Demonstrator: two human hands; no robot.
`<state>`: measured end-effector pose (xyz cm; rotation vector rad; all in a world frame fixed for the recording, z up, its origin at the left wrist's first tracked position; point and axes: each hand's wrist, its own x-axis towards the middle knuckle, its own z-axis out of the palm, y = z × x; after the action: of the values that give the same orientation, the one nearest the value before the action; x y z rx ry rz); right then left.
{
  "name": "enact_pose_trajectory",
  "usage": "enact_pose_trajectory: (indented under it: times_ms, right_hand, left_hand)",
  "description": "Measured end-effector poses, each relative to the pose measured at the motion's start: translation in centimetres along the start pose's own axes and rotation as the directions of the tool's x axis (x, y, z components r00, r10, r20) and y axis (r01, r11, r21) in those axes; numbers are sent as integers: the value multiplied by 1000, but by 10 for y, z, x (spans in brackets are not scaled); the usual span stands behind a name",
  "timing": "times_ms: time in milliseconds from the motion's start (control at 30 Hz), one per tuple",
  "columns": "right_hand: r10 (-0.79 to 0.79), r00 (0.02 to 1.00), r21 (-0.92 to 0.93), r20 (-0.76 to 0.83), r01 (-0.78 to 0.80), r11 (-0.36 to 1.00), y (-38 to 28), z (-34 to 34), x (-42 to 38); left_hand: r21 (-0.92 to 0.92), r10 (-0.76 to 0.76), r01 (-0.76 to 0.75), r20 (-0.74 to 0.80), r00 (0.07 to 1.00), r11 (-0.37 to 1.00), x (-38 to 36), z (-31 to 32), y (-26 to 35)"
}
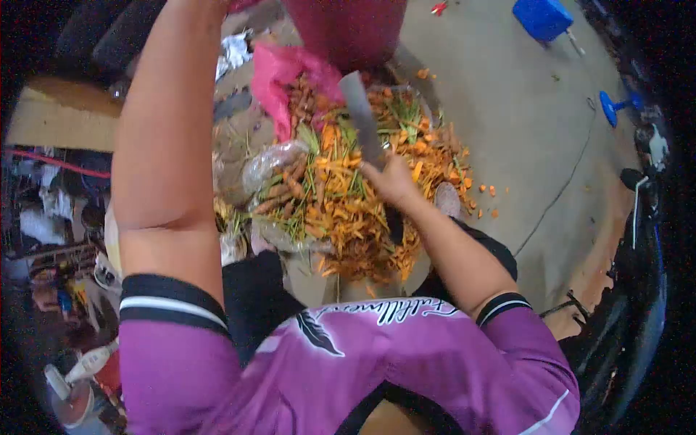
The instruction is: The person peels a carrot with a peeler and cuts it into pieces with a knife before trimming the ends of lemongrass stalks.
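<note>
My right hand (pixel 395 181) is closed around a knife (pixel 361 116) with a broad grey blade, which points up and away from me. Beneath it spreads a heap of orange peelings and cut pieces (pixel 341 188) mixed with green stalks. Brown finger-shaped roots (pixel 279 192) lie at the heap's left side, and more sit by a pink plastic bag (pixel 279 76). My left arm stretches forward to the top edge, past the left of the bag; the hand itself is out of view.
A large dark pink tub (pixel 348 32) stands behind the heap. Clear plastic (pixel 272 167) lies at its left. On the grey floor (pixel 522 145) to the right are a blue object (pixel 542 18), a blue stand-like item (pixel 612 109) and a thin cable (pixel 573 177). Clutter fills the left side.
</note>
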<state>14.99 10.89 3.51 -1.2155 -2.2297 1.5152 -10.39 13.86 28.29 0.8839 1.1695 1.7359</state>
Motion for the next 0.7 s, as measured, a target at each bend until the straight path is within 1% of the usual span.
enact_pose_trajectory:
  times_ms: [33,67,100,133,167,200,233,267,300,333,367,400,433,500,533,567,600,633,667,700]
  right_hand:
    - [-12,1000,-32,2,12,999,17,4,7]
    - [38,999,16,3,-38,999,19,3,7]
    - [90,996,63,5,-91,994,17,0,4]
    - [53,999,9,0,-53,999,18,-2,3]
    - [62,998,-4,-4,-62,998,26,1,4]
    - [71,997,-16,-11,-71,997,38,6,6]
    - [60,998,-55,-25,-61,997,52,12,8]
    - [49,998,-95,-40,-52,994,66,17,10]
    - [100,995,-172,-9,-100,980,66,19,9]
    - [151,988,-252,16,-142,957,64,21,4]
    - [204,978,-332,37,-181,926,60,21,0]
    - [249,967,-524,47,-188,831,50,23,-4]
    - [200,979,-570,45,-139,810,61,31,-6]
    - [104,993,-658,48,-47,751,98,49,-8]
    - [32,995,-696,95,44,716,105,53,-9]
    - [-3,992,-720,130,96,687,105,56,-8]
    - [-36,985,-740,167,149,656,104,59,-6]
    - [-70,976,-756,206,204,622,105,61,-2]
    - [-271,940,-704,208,336,626,125,66,2]
    - [-272,940,-703,204,334,628,130,70,6]
  left_hand:
    - [68,-38,33,75,996,997,-14,-7,-8]
    - [202,-53,5,233,971,979,-26,-24,-30]
    - [426,-93,-10,220,971,905,-33,-74,-77]
    - [521,-194,125,81,978,845,-57,-95,-110]
    - [590,-279,263,-65,958,764,-85,-111,-136]
    - [530,-399,463,-239,885,710,-112,-127,-164]
    - [476,-403,506,-308,862,719,-135,-164,-209]
    - [369,-526,696,-465,712,616,-164,-193,-242]
    - [75,-685,781,-434,585,619,-196,-232,-289]
    - [-25,-701,830,-550,454,558,-218,-212,-287]
    - [-82,-708,848,-596,379,524,-238,-214,-302]
    - [-143,-708,858,-638,301,493,-257,-216,-318]
    - [-150,-714,859,-634,297,490,-276,-239,-353]
    - [-271,-761,825,-594,261,495,-276,-222,-365]
    - [-212,-732,826,-608,308,523,-279,-229,-385]
    - [-151,-700,822,-621,353,549,-282,-237,-406]
    - [35,-606,811,-646,464,584,-295,-270,-468]
    - [82,-602,860,-681,417,503,-286,-257,-464]
    - [120,-596,902,-713,369,415,-276,-244,-457]
    - [102,-589,903,-726,354,418,-263,-221,-438]
